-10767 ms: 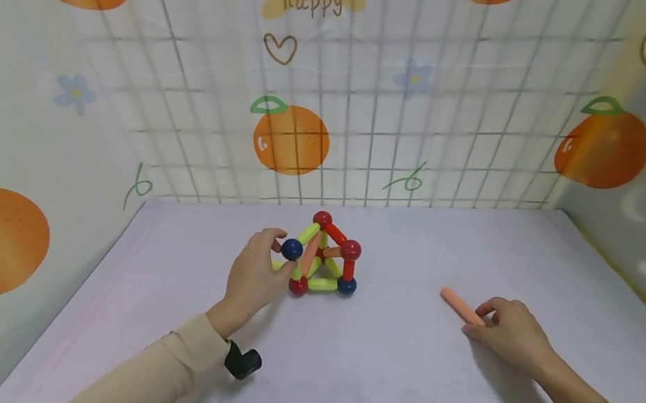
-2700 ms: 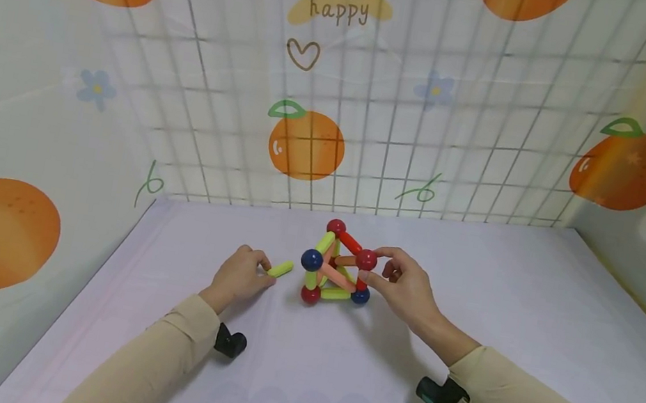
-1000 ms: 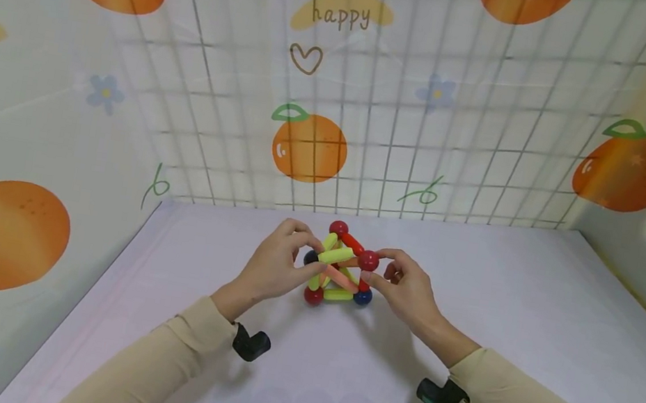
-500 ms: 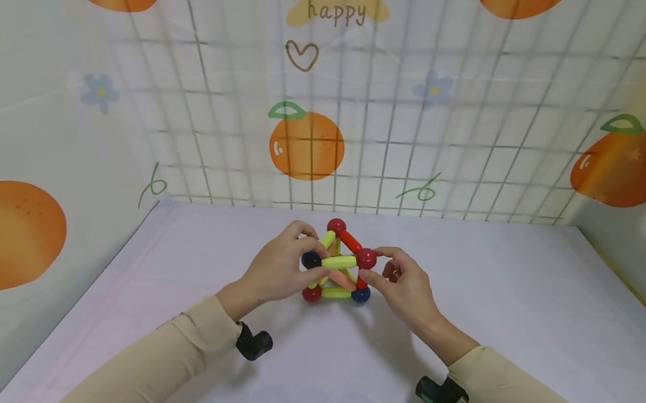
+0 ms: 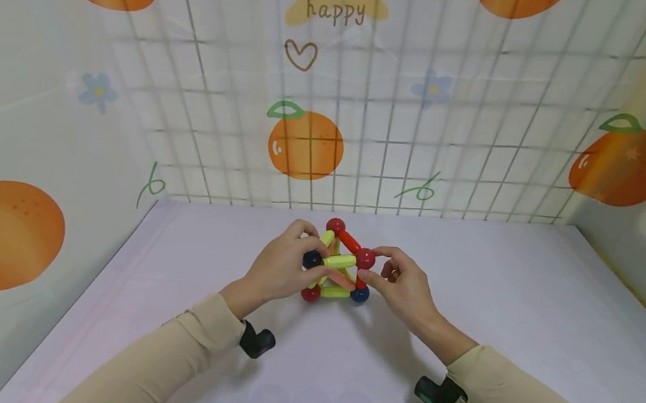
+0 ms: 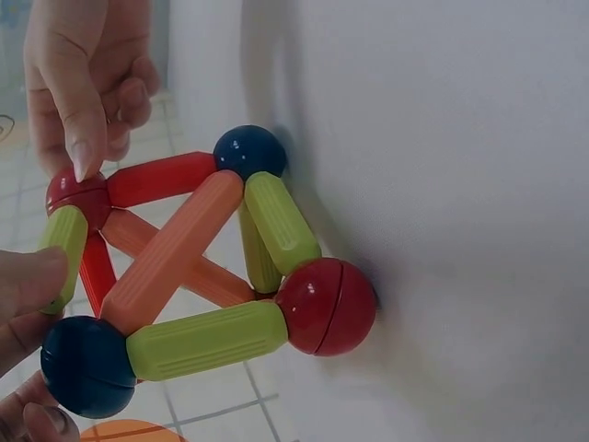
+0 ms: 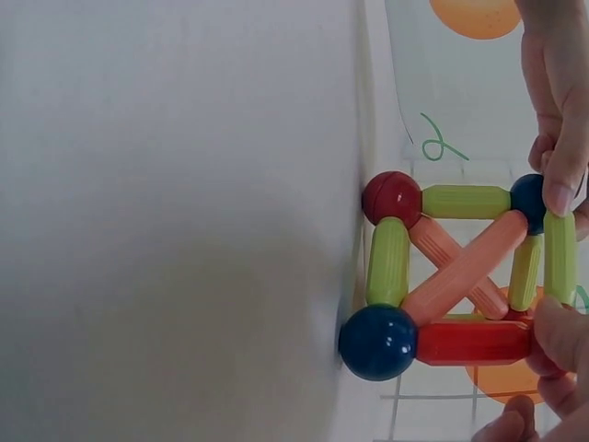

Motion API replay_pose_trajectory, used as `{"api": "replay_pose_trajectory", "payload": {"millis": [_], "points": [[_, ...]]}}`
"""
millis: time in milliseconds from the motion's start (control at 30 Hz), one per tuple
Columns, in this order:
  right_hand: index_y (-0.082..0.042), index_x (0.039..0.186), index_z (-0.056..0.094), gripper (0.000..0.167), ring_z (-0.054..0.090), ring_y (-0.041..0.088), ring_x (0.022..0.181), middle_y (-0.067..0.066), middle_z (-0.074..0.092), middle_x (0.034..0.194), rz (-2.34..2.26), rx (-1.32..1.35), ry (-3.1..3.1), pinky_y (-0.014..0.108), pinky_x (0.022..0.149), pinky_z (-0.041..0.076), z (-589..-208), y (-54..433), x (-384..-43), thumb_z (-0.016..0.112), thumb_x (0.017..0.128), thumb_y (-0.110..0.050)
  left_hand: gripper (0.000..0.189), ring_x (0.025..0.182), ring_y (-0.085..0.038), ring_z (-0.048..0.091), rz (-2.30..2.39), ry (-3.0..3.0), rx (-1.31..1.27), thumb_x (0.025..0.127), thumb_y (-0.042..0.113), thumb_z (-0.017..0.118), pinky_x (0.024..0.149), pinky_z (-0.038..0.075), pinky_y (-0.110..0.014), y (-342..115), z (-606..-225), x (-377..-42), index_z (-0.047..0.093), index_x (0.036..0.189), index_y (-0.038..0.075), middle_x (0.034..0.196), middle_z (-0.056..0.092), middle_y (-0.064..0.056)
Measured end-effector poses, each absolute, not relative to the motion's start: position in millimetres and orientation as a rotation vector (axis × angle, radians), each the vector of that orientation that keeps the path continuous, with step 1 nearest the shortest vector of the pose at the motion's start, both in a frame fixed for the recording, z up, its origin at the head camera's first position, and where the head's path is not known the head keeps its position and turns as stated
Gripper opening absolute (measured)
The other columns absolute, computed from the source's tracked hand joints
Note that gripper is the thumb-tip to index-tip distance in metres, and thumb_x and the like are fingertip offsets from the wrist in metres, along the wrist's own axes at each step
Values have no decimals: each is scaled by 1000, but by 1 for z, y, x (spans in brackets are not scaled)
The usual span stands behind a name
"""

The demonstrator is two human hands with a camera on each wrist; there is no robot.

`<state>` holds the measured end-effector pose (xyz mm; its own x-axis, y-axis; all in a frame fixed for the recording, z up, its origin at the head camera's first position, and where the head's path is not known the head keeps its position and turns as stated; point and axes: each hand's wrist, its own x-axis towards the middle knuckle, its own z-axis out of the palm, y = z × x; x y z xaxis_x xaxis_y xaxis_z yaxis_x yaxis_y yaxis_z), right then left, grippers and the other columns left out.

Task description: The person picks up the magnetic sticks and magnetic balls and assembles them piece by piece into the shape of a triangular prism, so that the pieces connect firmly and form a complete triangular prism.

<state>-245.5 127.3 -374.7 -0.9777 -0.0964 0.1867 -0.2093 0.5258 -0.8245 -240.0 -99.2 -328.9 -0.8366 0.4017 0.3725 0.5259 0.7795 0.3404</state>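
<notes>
A cube-like frame of magnetic rods and balls stands on the table. My left hand (image 5: 281, 264) pinches a yellow-green rod (image 5: 341, 261) that lies along the top front edge between a dark blue ball (image 6: 87, 366) and a red ball (image 5: 365, 259). My right hand (image 5: 407, 291) holds that red ball between thumb and fingers. Below the rod, an orange rod (image 6: 175, 253) crosses the front face diagonally. A lower red ball (image 6: 327, 307) and a lower blue ball (image 7: 378, 342) touch the table. Part of the frame's left side is hidden behind my left hand in the head view.
The pale table (image 5: 374, 358) spreads around the frame on all sides. Behind it rises a wire grid covered by a curtain (image 5: 375, 111) printed with oranges, and printed curtains also flank the left and right.
The yellow-green rod, earlier on the table at left, has come up in my left hand to the top front edge, its right end now at the red ball. My right hand stays at that ball.
</notes>
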Motion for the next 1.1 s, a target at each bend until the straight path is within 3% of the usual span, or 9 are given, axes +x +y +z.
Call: {"api": "replay_pose_trajectory", "payload": {"millis": [367,600,1100], "points": [[-18,125,60,44,47,21,72,7,52,81,1457,247,-2648,26,56,41,-376,127,-246,77,86,-28,26,90,-21,60,-637,-2718,-667,83,29,78,81,56,-34,-99,-332,-242,72,104,15,120,54,-10],[-18,126,60,44,47,21,73,7,52,82,1456,241,-2648,27,56,41,-376,126,-247,77,86,-29,50,107,-27,56,-873,-2773,-563,81,35,80,90,51,-41,-105,-334,-246,64,122,10,124,57,-14],[-18,125,61,44,47,21,72,7,52,82,1452,247,-2645,27,56,41,-375,126,-247,77,85,-29,64,108,-31,58,-1064,-2820,-351,83,43,76,81,49,-36,-112,-338,-248,56,129,5,115,62,-13]]}}
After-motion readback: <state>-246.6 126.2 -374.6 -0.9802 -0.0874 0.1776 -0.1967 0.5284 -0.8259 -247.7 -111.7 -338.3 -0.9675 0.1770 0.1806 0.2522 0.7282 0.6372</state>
